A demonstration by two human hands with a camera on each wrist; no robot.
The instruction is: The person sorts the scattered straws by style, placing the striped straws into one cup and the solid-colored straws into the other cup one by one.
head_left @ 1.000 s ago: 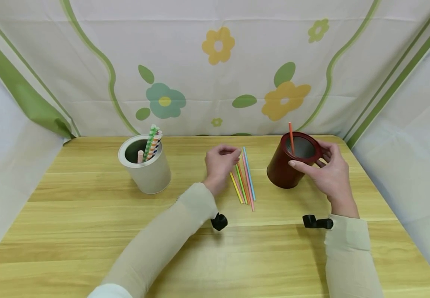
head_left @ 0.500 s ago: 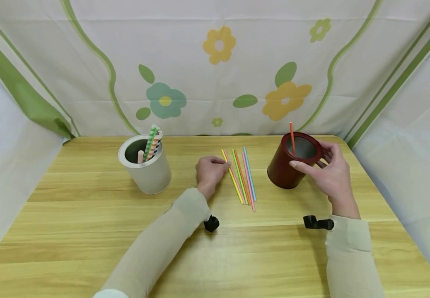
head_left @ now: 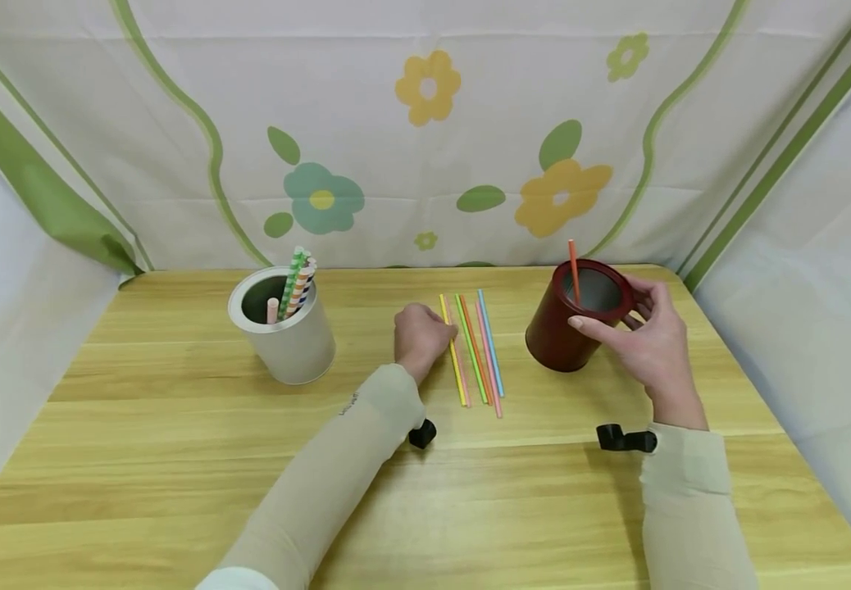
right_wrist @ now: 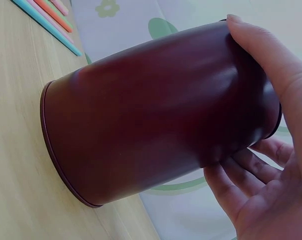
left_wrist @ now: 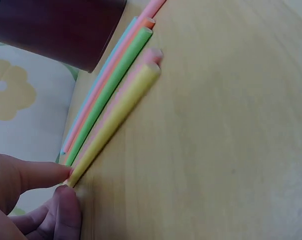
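Note:
My left hand (head_left: 421, 338) is at the far end of a yellow straw (head_left: 458, 374). In the left wrist view, thumb and fingertips pinch that yellow straw (left_wrist: 113, 117), and a pink straw (left_wrist: 151, 56) lies tight against it. Beside them on the table are a green straw (head_left: 472, 348), an orange straw (head_left: 476, 350), another pink straw (head_left: 489, 360) and a blue straw (head_left: 490, 342). My right hand (head_left: 657, 348) grips the rim of a dark red can (head_left: 560, 338), which stands upright with one orange-red straw (head_left: 574, 266) inside. Thumb and fingers are on opposite sides of the can.
A white can (head_left: 296, 348) stands on the left, holding several thick patterned straws (head_left: 298, 283) and a short pale pink one (head_left: 272, 310). Behind the wooden table (head_left: 138, 459) hangs a flowered curtain (head_left: 381, 98).
My left hand first drew back left from above the straws to the yellow one. The near ends of the yellow and adjoining pink straws have shifted left. The right hand stays on the red can.

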